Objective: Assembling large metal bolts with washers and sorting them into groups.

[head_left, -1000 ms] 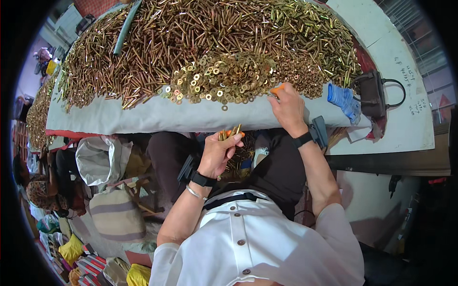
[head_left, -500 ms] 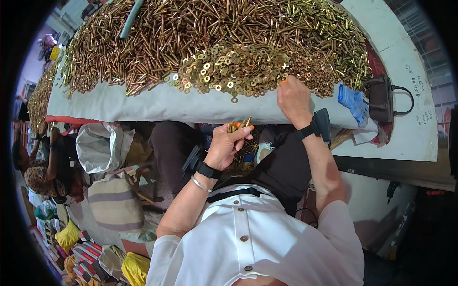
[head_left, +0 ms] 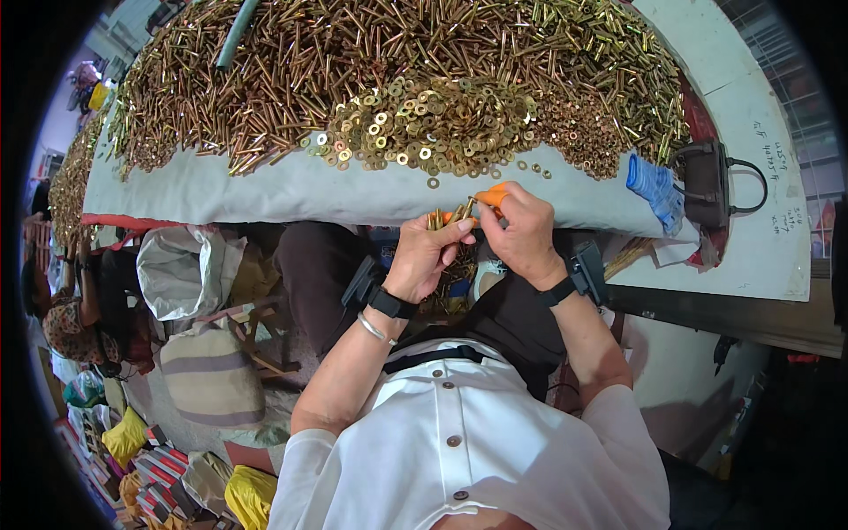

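Note:
My left hand point(head_left: 422, 256) is closed around a small bunch of gold-coloured metal bolts point(head_left: 436, 221), thumb lying across them. One bolt tilts up toward my right hand point(head_left: 523, 235). The right thumb and forefinger pinch together at that bolt's upper end; whatever small piece is between them is hidden. Orange covers point(head_left: 495, 195) sit on the right fingertips, and some orange shows between the left fingers too. Both hands are over my lap, just off the table's near edge. Beyond them lie a heap of flat washers point(head_left: 424, 124) and a patch of small nuts point(head_left: 583, 141).
A large mound of bolts point(head_left: 265, 97) covers the far table, with a green tube point(head_left: 237, 37) on it. Pale cloth point(head_left: 265, 196) drapes the near edge. At right are a blue glove point(head_left: 654, 187) and a dark handbag point(head_left: 707, 185). More bolts point(head_left: 450, 296) lie below my hands. Another person point(head_left: 75, 318) sits far left.
My right hand has come back from the nuts to meet the bolts in my left hand. A few small pieces now lie on the cloth beside the nuts. The left hand has barely moved.

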A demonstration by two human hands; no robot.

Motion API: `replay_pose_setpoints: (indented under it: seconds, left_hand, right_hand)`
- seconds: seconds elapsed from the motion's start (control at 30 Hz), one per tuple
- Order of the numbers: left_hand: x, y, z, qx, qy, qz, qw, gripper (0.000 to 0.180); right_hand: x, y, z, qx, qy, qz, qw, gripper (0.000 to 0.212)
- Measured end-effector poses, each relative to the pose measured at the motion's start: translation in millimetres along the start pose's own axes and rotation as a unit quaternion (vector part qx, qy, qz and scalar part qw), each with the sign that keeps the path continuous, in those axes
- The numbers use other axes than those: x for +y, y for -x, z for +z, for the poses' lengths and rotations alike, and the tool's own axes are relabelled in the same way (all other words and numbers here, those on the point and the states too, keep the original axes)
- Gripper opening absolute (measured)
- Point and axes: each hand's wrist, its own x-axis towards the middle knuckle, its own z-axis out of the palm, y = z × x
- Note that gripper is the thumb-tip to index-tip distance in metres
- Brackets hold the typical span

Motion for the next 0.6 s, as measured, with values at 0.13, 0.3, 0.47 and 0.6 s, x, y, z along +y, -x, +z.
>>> replay_pose_setpoints:
  seconds: [0.13,0.3,0.47,0.6]
  left_hand:
    - [0,0,-1,-0.013,0.010,0.000,1.000,0.015]
    - [1,-1,-2,-0.021,-0.006,-0.008,1.000,0.013]
    - [-2,-1,-4,-0.034,-0.022,0.002,0.999,0.012]
    - [1,0,0,-0.026,-0.074,-0.004,0.997,0.010]
  right_hand:
    - [3,2,2,0.033,0.056,-0.088,0.994,0.010]
    - [10,10,7,0.036,0.022,-0.086,0.995,0.009]
    - [7,17,5,-0.009,-0.248,0.204,0.947,0.009]
    - [5,9,-8,-0.067,-0.426,0.350,0.831,0.014]
